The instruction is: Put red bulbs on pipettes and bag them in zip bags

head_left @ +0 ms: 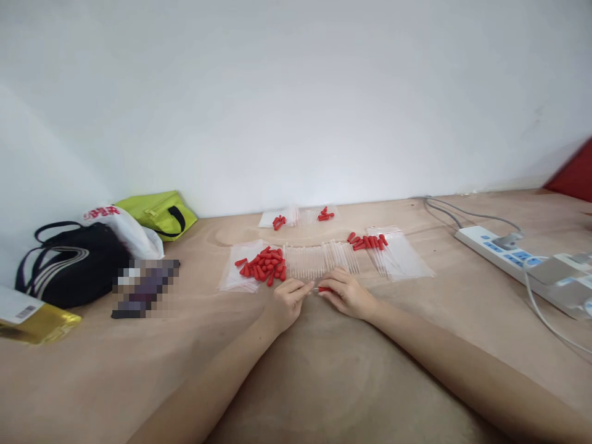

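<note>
In the middle of the table, my left hand (287,302) pinches the end of a thin clear tube (316,289). Close beside it on the right, my right hand (348,295) is closed on a red rubber bulb (325,289) at the tube's other end. Just beyond my hands lies a row of clear glass tubes (305,261). A pile of red bulbs (266,264) rests on plastic bags (229,271) to the left of the row. More red bulbs (370,242) lie to its right, by other clear bags (409,259).
Two small bags with red bulbs (279,222) (326,214) lie near the wall. At the left are a black bag (78,265), a white plastic bag (139,237), a green bag (160,213) and a yellow packet (41,320). A power strip (513,256) with cables stands right.
</note>
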Demonstrator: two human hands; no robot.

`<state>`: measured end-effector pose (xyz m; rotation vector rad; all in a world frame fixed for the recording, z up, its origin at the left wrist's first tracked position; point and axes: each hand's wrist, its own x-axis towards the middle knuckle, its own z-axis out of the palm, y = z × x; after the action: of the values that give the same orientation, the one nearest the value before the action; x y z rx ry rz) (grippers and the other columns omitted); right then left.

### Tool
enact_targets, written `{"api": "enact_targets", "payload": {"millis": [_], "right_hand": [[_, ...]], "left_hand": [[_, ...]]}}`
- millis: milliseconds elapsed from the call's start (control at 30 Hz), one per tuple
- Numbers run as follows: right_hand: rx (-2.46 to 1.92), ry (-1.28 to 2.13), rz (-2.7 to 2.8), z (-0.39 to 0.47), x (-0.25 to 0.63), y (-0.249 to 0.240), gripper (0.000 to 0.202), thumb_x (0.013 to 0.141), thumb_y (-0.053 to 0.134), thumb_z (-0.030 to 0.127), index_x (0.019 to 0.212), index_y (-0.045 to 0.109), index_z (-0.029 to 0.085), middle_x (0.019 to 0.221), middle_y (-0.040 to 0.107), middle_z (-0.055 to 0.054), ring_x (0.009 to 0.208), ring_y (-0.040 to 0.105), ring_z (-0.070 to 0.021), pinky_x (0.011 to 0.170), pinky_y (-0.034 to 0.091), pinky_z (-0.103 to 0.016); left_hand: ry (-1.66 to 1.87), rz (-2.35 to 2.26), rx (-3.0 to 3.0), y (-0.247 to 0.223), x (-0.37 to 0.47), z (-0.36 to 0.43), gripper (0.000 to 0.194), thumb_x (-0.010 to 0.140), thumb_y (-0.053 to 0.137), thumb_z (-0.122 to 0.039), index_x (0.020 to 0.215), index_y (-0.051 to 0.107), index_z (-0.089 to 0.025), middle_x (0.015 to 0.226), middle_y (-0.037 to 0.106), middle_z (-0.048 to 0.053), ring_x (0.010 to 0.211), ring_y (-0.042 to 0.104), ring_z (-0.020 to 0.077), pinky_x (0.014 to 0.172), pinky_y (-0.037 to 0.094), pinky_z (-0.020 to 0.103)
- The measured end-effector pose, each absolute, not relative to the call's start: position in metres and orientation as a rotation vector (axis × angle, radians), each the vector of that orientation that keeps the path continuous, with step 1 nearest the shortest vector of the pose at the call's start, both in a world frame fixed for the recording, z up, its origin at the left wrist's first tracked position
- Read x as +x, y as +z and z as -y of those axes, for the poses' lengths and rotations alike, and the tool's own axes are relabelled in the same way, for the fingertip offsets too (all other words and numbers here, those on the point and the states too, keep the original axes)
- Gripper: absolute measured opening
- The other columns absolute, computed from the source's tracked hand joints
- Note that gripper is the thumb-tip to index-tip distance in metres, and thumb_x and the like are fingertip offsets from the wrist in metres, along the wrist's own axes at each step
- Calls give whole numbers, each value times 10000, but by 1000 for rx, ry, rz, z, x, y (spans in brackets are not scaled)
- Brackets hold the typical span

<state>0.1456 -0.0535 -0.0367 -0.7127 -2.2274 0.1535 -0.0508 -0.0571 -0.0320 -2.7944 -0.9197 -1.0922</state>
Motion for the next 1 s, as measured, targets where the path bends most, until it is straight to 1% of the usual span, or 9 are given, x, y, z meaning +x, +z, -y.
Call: {"api": "enact_targets", "payload": {"millis": [100,233,433,600,700,800,867,933,1000], "right_hand": [[-747,98,2260,53,145,-37,150,842,438,246,860,574,185,796,617,-58,757,540,-165,713,386,-346],[-766,59,2287,53,145,-37,149,839,440,247,854,574,184,794,621,-55,763,538,-164,710,357,-337],[-766,50,2298,52,143,-37,159,841,434,246,848,579,181,802,623,-57,767,537,-161,712,349,-331],[-788,96,2303,51,145,-29,160,838,443,257,864,585,187,809,627,-59,770,539,-168,722,355,-343],[-818,257,2191,50,151,-21,144,825,475,279,874,584,199,793,626,-47,759,544,-168,713,377,-338],[-858,523,1934,51,151,-19,140,805,507,306,880,570,205,797,618,-40,759,558,-158,689,415,-307],[-877,701,1727,53,143,-22,216,786,528,338,963,521,213,794,606,-29,752,565,-150,672,432,-292],[-848,863,1542,54,132,-27,326,778,525,374,1052,430,225,758,588,-6,709,565,-136,648,441,-280],[-809,964,1439,52,124,-30,365,779,505,401,1071,373,226,705,567,16,657,556,-125,618,441,-267]], "left_hand": [[-1045,932,-2768,-31,-48,59,323,857,362,-127,1098,566,-197,732,610,42,685,557,130,656,494,270],[-1009,929,-2759,-31,-46,61,327,856,345,-112,1075,579,-174,728,605,54,674,547,138,638,492,274],[-1034,925,-2733,-32,-44,59,299,853,362,-103,1026,601,-154,719,606,53,662,546,136,632,488,266],[-1132,959,-2735,-30,-44,60,260,863,393,-155,1012,605,-170,741,628,49,677,568,132,642,490,257],[-1253,1087,-2634,-27,-46,60,218,855,449,-218,992,610,-165,782,645,52,714,584,133,660,483,245],[-1258,1171,-2580,-26,-47,60,220,857,452,-266,921,632,-156,736,652,49,679,587,136,636,463,253],[-1195,1177,-2612,-27,-45,60,244,868,429,-281,889,639,-159,674,649,38,630,581,135,611,439,262],[-1151,1172,-2643,-27,-40,62,262,871,422,-296,870,643,-156,625,639,32,591,569,136,594,415,272],[-1127,1154,-2682,-26,-36,65,265,861,439,-319,856,646,-155,617,637,32,591,562,143,598,405,284]]}}
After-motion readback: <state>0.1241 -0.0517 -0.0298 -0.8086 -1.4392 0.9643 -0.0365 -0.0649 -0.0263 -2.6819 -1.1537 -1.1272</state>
